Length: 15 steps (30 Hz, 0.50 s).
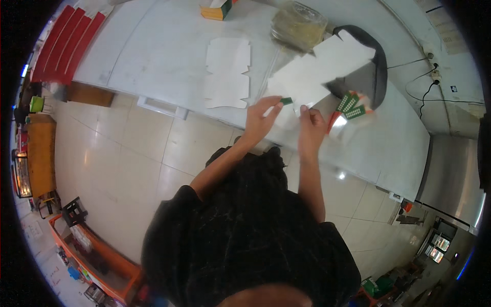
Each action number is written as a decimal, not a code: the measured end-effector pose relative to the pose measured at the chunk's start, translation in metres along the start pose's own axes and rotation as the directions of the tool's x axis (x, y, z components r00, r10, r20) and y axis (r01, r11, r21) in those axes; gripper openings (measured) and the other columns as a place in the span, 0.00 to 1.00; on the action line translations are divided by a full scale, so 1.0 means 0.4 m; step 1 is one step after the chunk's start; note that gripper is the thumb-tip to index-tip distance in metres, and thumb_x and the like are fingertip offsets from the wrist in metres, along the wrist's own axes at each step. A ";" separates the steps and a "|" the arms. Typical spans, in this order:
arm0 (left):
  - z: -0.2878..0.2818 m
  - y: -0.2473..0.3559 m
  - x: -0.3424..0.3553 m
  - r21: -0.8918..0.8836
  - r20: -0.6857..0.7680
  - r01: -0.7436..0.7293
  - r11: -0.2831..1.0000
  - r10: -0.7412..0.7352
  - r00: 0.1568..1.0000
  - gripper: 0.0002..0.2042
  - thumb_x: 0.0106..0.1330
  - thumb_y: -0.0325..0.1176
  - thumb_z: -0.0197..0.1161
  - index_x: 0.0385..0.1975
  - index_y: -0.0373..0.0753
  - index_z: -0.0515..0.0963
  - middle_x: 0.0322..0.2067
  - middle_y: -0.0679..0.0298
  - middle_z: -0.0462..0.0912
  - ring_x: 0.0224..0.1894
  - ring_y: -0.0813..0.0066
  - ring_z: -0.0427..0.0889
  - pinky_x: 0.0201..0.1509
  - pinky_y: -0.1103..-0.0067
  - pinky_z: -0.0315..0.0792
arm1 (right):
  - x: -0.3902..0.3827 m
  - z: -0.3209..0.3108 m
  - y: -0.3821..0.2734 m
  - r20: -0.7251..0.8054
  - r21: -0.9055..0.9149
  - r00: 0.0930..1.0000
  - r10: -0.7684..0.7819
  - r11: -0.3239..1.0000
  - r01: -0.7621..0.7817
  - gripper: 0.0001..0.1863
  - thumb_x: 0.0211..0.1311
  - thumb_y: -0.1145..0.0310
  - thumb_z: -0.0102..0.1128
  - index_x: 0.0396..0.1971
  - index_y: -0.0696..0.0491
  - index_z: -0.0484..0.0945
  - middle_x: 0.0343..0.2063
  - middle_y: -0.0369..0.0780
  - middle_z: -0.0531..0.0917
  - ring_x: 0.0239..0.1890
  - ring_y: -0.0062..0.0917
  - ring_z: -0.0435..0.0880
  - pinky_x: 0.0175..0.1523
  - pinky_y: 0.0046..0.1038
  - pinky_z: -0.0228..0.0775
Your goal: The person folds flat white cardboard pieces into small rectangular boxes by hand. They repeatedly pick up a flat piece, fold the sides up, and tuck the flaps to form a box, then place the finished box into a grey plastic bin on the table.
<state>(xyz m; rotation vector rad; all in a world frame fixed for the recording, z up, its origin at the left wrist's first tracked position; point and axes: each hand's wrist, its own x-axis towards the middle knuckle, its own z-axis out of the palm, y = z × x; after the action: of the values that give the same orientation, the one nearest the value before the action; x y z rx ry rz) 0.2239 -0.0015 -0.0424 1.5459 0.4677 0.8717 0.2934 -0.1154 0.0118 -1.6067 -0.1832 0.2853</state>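
Observation:
My left hand (262, 116) pinches a small green piece (287, 101) between thumb and fingertips, over the front edge of the white table. Whether that piece is loose or part of a carton cannot be told. Beside it, my right hand (312, 130) is closed, thumb against bent fingers, at a pale patch; what it grips is too unclear to name. A white unfolded carton blank (327, 65) with notched edges lies beyond my hands. To its left is a second flat carton blank (227, 71). Several green pieces with white dots and orange parts (350, 106) lie right of my right hand.
A clear plastic bag or tub (298, 24) stands at the back beside a black bag-like thing (379, 66). An orange and green box (217, 11) sits at the far edge. Red strips (66, 43) lie far left. Wall cables (422, 105) hang at right; an orange crate (110, 258) is lower left.

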 end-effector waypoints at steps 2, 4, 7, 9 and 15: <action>-0.009 0.009 -0.004 -0.059 0.022 0.040 0.997 -0.038 0.999 0.08 0.64 0.28 0.64 0.39 0.31 0.81 0.38 0.56 0.84 0.41 0.66 0.82 0.47 0.76 0.73 | -0.004 -0.002 -0.011 0.054 -0.067 0.997 -0.055 0.996 0.059 0.11 0.64 0.67 0.64 0.28 0.60 0.79 0.24 0.31 0.77 0.29 0.11 0.70 0.32 0.16 0.61; -0.022 0.022 -0.008 -0.062 0.059 0.070 0.996 -0.067 0.996 0.09 0.65 0.28 0.62 0.41 0.31 0.81 0.39 0.58 0.83 0.41 0.70 0.80 0.47 0.78 0.72 | -0.012 -0.006 -0.020 0.092 -0.127 0.995 -0.029 0.991 0.040 0.10 0.64 0.69 0.63 0.30 0.61 0.80 0.28 0.34 0.80 0.31 0.13 0.73 0.35 0.17 0.65; -0.036 0.032 -0.017 -0.008 0.113 0.073 0.997 -0.072 0.991 0.10 0.68 0.29 0.60 0.45 0.32 0.80 0.40 0.61 0.82 0.41 0.77 0.77 0.46 0.82 0.70 | -0.024 0.001 -0.036 0.166 -0.157 0.980 -0.112 0.978 0.138 0.09 0.64 0.70 0.62 0.31 0.63 0.79 0.38 0.40 0.82 0.36 0.16 0.77 0.40 0.18 0.69; -0.033 0.024 -0.028 -0.002 0.116 0.040 0.999 -0.040 0.992 0.10 0.69 0.29 0.59 0.45 0.32 0.80 0.40 0.61 0.82 0.41 0.77 0.77 0.45 0.82 0.70 | -0.028 0.010 -0.039 0.204 -0.169 0.961 -0.189 0.960 0.224 0.09 0.64 0.71 0.60 0.32 0.63 0.79 0.44 0.44 0.81 0.41 0.19 0.79 0.43 0.19 0.70; -0.046 0.048 -0.033 -0.136 0.175 0.215 0.967 -0.190 0.966 0.10 0.69 0.29 0.58 0.46 0.33 0.81 0.44 0.59 0.81 0.45 0.75 0.77 0.49 0.81 0.70 | -0.030 0.035 -0.039 0.228 -0.102 0.933 -0.278 0.946 0.307 0.06 0.63 0.76 0.59 0.32 0.64 0.78 0.49 0.46 0.79 0.47 0.23 0.80 0.47 0.20 0.72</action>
<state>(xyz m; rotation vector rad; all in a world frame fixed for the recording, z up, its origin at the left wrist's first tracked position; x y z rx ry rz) 0.1983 -0.0024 -0.0277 1.3862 0.4238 0.6048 0.2786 -0.1047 0.0277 -1.6563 -0.6134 0.2136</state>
